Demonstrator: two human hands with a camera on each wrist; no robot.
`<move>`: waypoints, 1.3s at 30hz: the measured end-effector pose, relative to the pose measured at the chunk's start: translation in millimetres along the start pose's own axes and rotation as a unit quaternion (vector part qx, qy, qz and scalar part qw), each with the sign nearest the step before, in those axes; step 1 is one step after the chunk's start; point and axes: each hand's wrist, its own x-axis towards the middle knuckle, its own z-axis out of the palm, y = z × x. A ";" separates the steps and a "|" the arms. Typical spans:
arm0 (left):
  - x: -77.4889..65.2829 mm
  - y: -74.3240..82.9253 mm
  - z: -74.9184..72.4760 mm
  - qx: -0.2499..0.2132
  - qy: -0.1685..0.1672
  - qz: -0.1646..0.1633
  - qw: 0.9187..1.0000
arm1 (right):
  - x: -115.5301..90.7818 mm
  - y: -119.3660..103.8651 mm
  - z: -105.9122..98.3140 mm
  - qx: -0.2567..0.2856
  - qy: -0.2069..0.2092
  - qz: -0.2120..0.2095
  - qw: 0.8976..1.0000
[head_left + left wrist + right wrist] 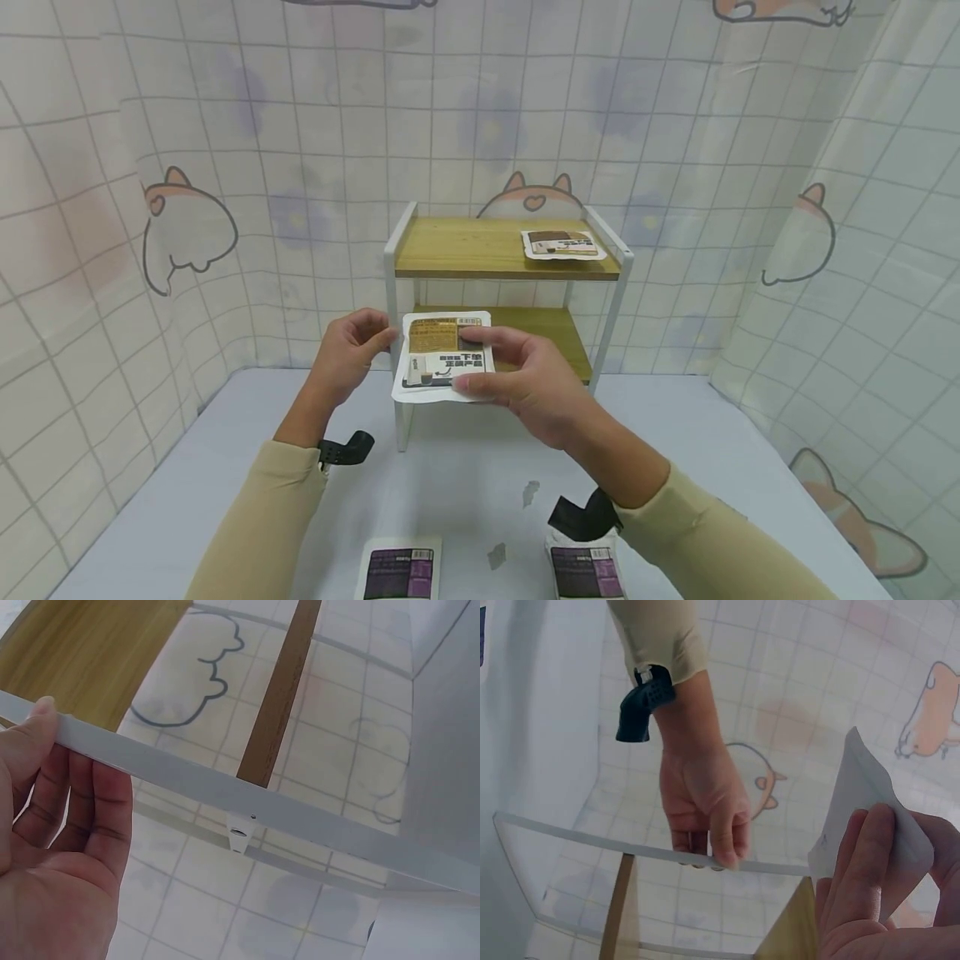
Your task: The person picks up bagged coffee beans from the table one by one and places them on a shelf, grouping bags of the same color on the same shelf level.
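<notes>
My right hand pinches a white flat packet with a brown and yellow printed label, thumb on its near part, fingers at its far side. In the right wrist view the packet shows its plain white side. My left hand grips the white metal post of the two-tier shelf; in the left wrist view the thumb lies on one side of the post and the curled fingers on the other. A similar packet lies on the right of the wooden top board. The lower board is partly hidden behind the packet and right hand.
Purple-labelled white packets lie on the white table near its front edge: one at left, and what looks like a stack at right, partly under the right sleeve. Grey patches mark the tabletop. A tile-patterned curtain surrounds the table.
</notes>
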 end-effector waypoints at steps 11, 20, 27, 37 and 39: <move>2.6 -1.3 1.0 -0.006 -0.008 -0.002 1.000 | 7.2 -12.3 -0.6 0.011 0.007 -0.010 1.000; 0.5 -0.1 -0.5 0.006 -0.005 -0.002 1.000 | 15.2 -25.7 3.1 0.002 0.032 -0.008 0.999; 1.7 -1.2 -0.6 -0.001 -0.010 -0.005 1.000 | 22.1 -36.0 2.4 0.005 0.056 -0.003 0.998; 1.1 0.8 -1.3 0.002 -0.007 -0.006 1.000 | 34.0 -45.5 1.4 0.019 0.050 -0.018 0.998; 1.0 1.0 -1.5 0.002 -0.007 -0.007 1.000 | 35.9 -46.7 1.4 0.024 0.053 -0.017 0.998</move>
